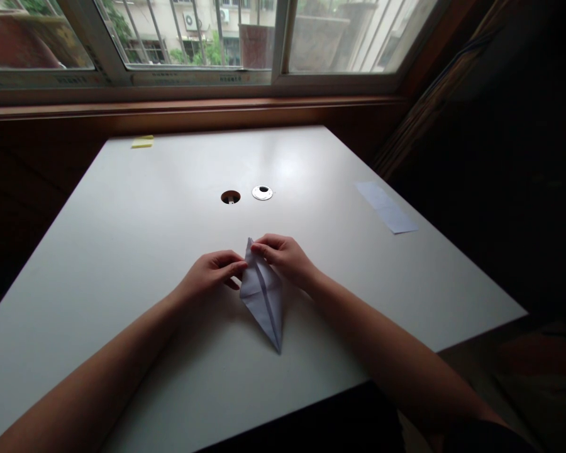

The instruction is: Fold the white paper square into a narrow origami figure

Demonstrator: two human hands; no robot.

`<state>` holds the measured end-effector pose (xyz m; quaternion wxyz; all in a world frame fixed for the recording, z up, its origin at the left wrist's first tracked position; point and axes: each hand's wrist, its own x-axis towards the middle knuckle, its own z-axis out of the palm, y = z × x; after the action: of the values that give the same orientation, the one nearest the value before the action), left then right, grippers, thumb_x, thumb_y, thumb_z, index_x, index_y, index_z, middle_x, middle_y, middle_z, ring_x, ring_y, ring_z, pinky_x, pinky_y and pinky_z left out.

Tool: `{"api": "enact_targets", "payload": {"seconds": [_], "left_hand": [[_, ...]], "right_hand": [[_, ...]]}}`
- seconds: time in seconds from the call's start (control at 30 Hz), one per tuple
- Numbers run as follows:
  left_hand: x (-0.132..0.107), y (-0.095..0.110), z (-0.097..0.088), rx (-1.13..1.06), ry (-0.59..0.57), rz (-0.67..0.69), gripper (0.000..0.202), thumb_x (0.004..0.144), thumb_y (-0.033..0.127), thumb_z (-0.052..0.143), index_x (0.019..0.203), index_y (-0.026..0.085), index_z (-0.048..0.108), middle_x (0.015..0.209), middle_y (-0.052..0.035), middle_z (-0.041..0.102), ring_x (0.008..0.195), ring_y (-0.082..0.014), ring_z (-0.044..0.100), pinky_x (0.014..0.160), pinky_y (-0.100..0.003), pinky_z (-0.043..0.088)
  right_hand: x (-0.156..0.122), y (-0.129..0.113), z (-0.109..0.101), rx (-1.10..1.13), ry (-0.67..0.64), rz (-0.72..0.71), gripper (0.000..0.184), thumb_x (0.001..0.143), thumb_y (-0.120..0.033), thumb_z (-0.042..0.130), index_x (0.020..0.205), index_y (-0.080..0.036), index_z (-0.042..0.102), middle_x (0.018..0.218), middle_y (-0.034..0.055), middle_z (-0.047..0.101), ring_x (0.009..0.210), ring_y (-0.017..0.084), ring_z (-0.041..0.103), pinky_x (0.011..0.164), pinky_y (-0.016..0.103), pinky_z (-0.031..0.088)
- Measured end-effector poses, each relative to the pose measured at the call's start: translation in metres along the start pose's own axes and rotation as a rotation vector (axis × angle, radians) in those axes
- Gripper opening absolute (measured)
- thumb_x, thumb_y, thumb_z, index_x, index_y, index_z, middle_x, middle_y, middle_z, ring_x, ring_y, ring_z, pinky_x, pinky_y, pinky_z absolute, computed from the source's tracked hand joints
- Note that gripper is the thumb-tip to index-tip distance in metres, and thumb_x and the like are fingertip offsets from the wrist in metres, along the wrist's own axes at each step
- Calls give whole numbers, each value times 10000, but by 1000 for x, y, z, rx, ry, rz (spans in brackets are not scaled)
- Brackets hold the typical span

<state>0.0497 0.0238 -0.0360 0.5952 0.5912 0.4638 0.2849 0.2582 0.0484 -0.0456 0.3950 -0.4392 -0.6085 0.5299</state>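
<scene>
A folded sheet of white paper (264, 296), shaped like a long kite with a crease down its middle, is between my hands above the white table (170, 207). Its narrow point is toward me and its other tip points away. My left hand (220, 267) pinches the paper's left edge between thumb and fingers. Near the far tip, my right hand (283, 255) grips the right side, thumb on top. Some fingers of the right hand are hidden behind the paper.
Farther back on the table are a round cable hole (231, 197) and a round cover (263, 192) beside it. A strip of white paper (387, 207) lies near the right edge. Yellow sticky notes (143, 142) lie at the far left corner. Beyond the table stands a window (188, 77).
</scene>
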Motion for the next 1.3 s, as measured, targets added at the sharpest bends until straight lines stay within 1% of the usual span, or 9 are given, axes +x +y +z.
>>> {"api": "enact_targets", "payload": {"seconds": [0.27, 0.43, 0.6, 0.77, 0.9, 0.97, 1.1, 1.17, 1.3], "left_hand": [[1, -1, -1, 2, -10, 1, 300, 822, 447, 702, 851, 148, 704, 732, -19, 666, 640, -116, 622, 575, -204, 535], [2, -2, -1, 7, 3, 26, 284, 817, 438, 711, 830, 154, 706, 710, -10, 659, 601, -106, 605, 547, -196, 526], [3, -10, 1, -126, 221, 106, 272, 817, 417, 721, 878, 154, 692, 791, -19, 671, 714, -138, 646, 638, -245, 584], [3, -14, 1, -236, 352, 155, 258, 814, 386, 735, 822, 142, 649, 759, -4, 649, 704, -125, 640, 665, -259, 599], [5, -13, 1, -261, 317, 169, 250, 819, 372, 732, 856, 142, 641, 749, -3, 628, 690, -117, 630, 601, -222, 584], [6, -11, 0, -303, 306, 186, 277, 819, 364, 733, 995, 174, 634, 779, 8, 621, 676, -117, 636, 554, -213, 573], [5, -9, -6, -326, 235, 215, 619, 821, 346, 734, 1371, 322, 452, 812, 47, 610, 605, -112, 646, 528, -249, 586], [4, -10, -9, -266, 161, 207, 569, 830, 362, 723, 1348, 291, 499, 823, 27, 637, 610, -124, 661, 558, -271, 599], [2, -11, -12, -77, 125, 166, 332, 832, 413, 709, 1018, 139, 692, 779, -47, 700, 647, -161, 689, 620, -280, 597]], "right_hand": [[-2, -3, 0, -169, -87, -223, 262, 910, -401, 597, 911, -196, 761, 846, 30, 623, 799, 144, 593, 725, 268, 443], [-2, -2, 3, -206, -57, -277, 239, 926, -366, 585, 1017, -221, 752, 889, 33, 605, 842, 151, 610, 780, 290, 481], [-3, -2, 2, -162, 6, -174, 335, 908, -409, 608, 1189, -233, 657, 1014, 52, 602, 885, 156, 615, 778, 296, 504], [-4, 1, 0, -96, -60, -3, 479, 861, -426, 666, 1288, -255, 535, 1007, 41, 640, 834, 163, 628, 708, 288, 501], [-3, 2, -2, -130, -93, -22, 343, 887, -352, 628, 1212, -252, 577, 960, 23, 668, 848, 161, 627, 718, 276, 477], [-3, 2, -4, -165, -104, -41, 300, 885, -327, 627, 1172, -247, 597, 1001, 26, 678, 870, 158, 624, 744, 279, 471], [-5, -1, -12, -243, -214, -57, 293, 890, -323, 613, 1167, -231, 608, 985, 23, 677, 817, 141, 603, 725, 269, 459], [-5, -3, -16, -278, -278, -56, 289, 898, -327, 600, 1167, -224, 614, 953, 19, 674, 776, 132, 591, 695, 260, 451], [-3, -1, -24, -366, -291, -113, 247, 900, -298, 608, 1134, -226, 643, 988, 30, 679, 842, 150, 614, 728, 269, 469]]}}
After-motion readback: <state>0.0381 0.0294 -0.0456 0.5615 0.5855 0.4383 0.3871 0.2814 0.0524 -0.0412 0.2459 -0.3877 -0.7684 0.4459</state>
